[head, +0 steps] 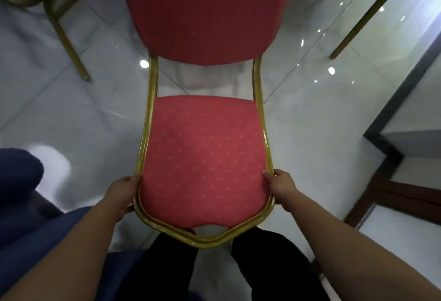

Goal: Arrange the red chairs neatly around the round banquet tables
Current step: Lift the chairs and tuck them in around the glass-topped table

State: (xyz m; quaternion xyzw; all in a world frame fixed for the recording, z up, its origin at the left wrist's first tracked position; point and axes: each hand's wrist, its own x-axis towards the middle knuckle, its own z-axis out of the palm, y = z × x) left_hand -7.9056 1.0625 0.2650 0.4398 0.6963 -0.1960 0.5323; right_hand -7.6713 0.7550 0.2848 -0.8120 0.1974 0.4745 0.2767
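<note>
Red chair [202, 148] is gripped at the gold seat frame by left hand [123, 192] and right hand [281, 187], fingers curled. Open glossy floor [71, 114] is seen alongside.

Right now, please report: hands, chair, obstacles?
Left hand, right hand grip seat frame. Chair held. Other chair legs ahead left.

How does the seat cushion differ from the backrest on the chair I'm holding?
The seat cushion looks lighter red with a clear dotted pattern; the backrest looks darker, its pattern hardly visible. The seat cushion is gripped at both sides by the left hand and right hand; the backrest is untouched. A gap separates them. Both share the gold frame.
</note>
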